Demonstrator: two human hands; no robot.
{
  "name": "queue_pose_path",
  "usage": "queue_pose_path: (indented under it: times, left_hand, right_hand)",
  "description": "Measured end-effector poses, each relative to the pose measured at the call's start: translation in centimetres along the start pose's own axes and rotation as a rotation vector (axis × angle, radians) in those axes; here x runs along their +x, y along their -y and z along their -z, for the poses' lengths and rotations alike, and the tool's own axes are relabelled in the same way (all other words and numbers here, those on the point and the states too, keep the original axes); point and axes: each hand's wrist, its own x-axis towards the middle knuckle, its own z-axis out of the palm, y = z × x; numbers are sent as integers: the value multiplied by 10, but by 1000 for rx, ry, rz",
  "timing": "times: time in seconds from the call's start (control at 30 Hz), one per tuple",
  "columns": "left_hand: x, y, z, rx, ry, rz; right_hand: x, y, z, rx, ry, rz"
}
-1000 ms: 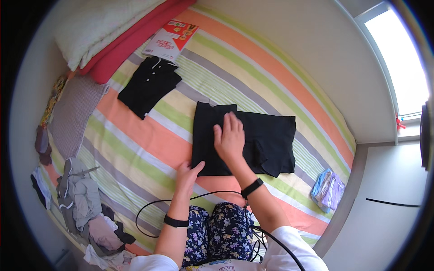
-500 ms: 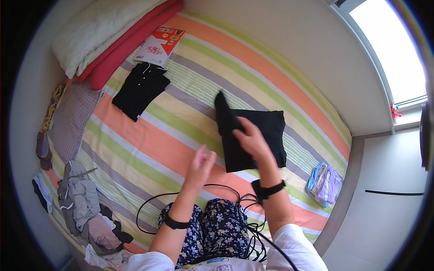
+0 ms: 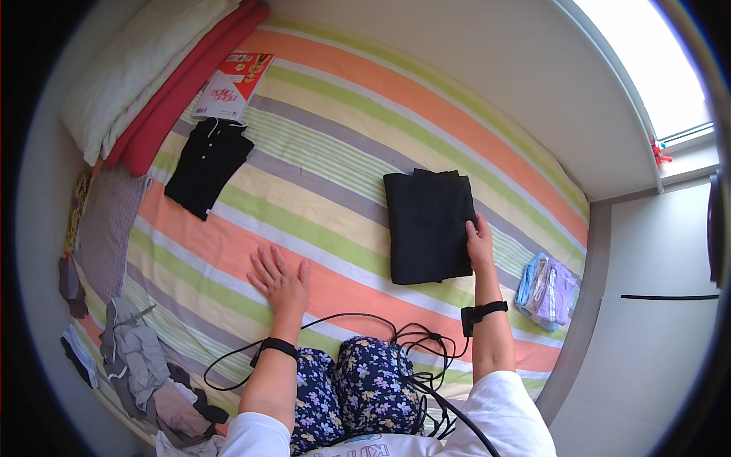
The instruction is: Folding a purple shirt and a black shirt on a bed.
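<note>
A black garment [image 3: 431, 228], folded into a neat rectangle, lies on the striped bedsheet right of the middle. My right hand [image 3: 480, 242] is at its right edge, thumb over the cloth and the other fingers partly hidden, pinching that edge. Off to the left, my left hand [image 3: 282, 283] holds nothing; its fingers are spread over the sheet, palm down. Farther up on the left sits another folded black garment [image 3: 208, 166] with a few white buttons.
A red-and-white flat package [image 3: 231, 87] touches the buttoned garment, near stacked bedding [image 3: 145, 76]. Small folded clothes [image 3: 550, 291] lie at the right. Loose clothes [image 3: 141, 350] are heaped at the lower left. Black cables [image 3: 411, 327] loop round my knees.
The raised flap of the black garment now lies folded down flat. My right hand has moved right to its edge. My left hand has moved left, away from it, and spread its fingers.
</note>
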Motion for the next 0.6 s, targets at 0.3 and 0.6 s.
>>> queue_pose_path:
  times: [0.3, 0.6]
  left_hand:
    - [-2, -2, 0, 32, -62, -13]
    - [1, 2, -2, 16, 3, 5]
  right_hand:
    - [-22, 80, -62, -757, -149, 647]
    - [32, 30, -59, -1306, -189, 340]
